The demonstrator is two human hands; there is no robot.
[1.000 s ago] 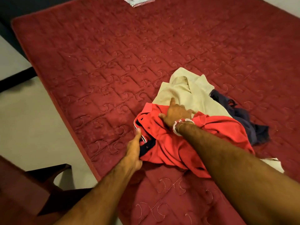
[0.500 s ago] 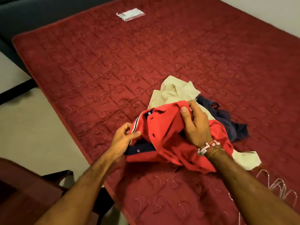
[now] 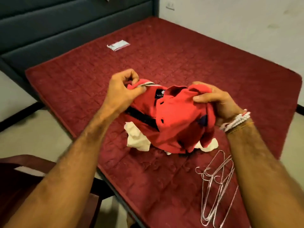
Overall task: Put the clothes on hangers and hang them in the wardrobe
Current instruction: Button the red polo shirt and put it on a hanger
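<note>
As a person's hands met over a maroon quilted mattress (image 3: 181, 55), both held a crumpled red polo shirt with dark trim (image 3: 177, 122) above its middle. The left hand (image 3: 122, 92) pinched the striped collar between thumb and curled fingers. The right hand (image 3: 217, 102), with a beaded white-and-red bracelet (image 3: 236, 120) at its wrist, gripped a bunched fold on the shirt's opposite side. The shirt's lower part hung over a cream garment (image 3: 138, 139) lying on the mattress. A bundle of thin wire hangers (image 3: 217, 183) lay flat toward the near right corner, beside the right forearm. A small white packet (image 3: 118, 45) sat near the far left edge, close to a dark padded headboard (image 3: 65, 22).
</note>
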